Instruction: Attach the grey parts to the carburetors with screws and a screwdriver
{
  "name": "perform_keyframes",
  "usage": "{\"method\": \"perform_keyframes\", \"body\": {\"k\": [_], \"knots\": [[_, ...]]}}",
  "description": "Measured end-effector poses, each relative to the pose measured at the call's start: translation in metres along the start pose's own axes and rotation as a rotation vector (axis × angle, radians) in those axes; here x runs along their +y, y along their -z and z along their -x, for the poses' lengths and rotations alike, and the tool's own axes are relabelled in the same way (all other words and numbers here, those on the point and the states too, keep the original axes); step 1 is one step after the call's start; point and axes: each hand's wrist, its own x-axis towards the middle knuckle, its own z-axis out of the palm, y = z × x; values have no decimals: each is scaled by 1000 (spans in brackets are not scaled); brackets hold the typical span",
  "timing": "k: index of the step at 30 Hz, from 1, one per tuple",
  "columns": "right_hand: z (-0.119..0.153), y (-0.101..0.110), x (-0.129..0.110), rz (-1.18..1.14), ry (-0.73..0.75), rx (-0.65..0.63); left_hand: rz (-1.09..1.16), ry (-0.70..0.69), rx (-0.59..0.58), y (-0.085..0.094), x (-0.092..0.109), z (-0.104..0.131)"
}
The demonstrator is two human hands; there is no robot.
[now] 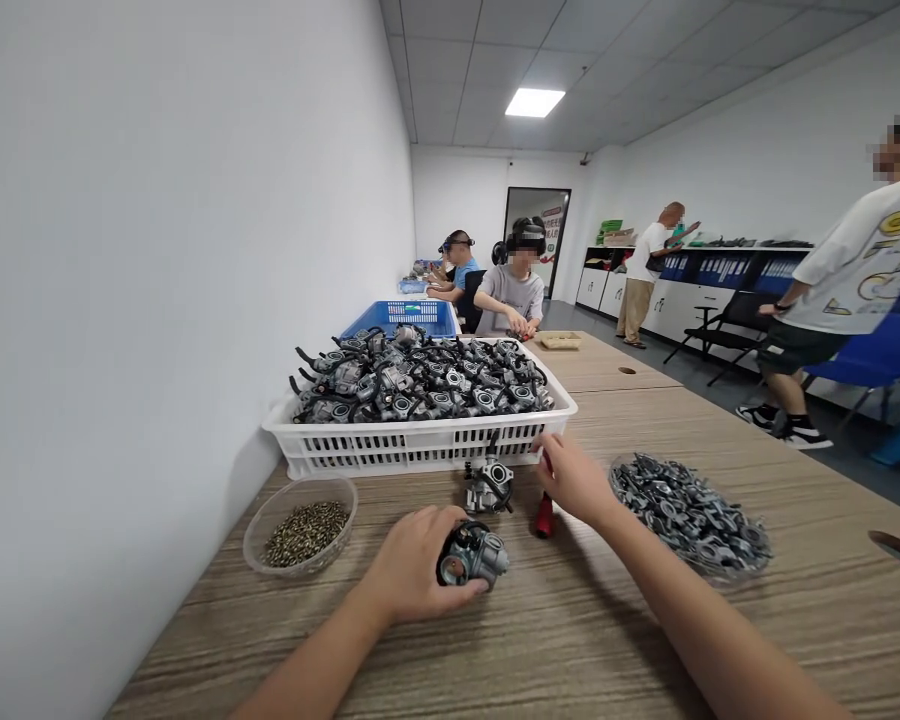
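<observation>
My left hand [418,565] is wrapped round a metal carburetor [474,556] just above the wooden table [540,640]. A second carburetor [489,487] stands on the table behind it, near the front of a white crate [420,432] heaped with similar carburetors [454,380]. Over the right front corner of the crate is my right hand [570,475], its fingers bent; what they hold, if anything, cannot be made out. A red-handled tool [544,516] lies on the table just below that hand.
A clear bowl of small brass screws [305,535] is at the left. At the right sits a clear tray of metal parts [690,515]. Behind the crate are a blue crate [435,317] and a seated person [511,290]. Others are farther back and right.
</observation>
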Motion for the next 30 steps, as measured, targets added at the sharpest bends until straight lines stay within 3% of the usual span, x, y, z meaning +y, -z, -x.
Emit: {"method": "perform_keyframes", "body": {"k": [3,7,11,15,17,21,24,30], "knots": [[22,14,20,-9,151,-230,15,58,-26,1,4,1],[35,23,28,-31,236,-405,43,102,-32,0,6,0],[31,26,16,-2,266,-463,92,69,-67,0,0,-1],[31,36,9,55,290,-389,126,-23,-121,4,-10,1],[34,43,6,-109,253,-249,145,-30,-128,6,-14,2],[39,50,-14,-897,95,22,182,-23,-107,9,-19,4],[46,42,-39,-1329,12,-23,227,-19,-107,10,-20,4],[60,18,-66,-1471,-114,-113,252,-37,-106,15,-19,2]]}}
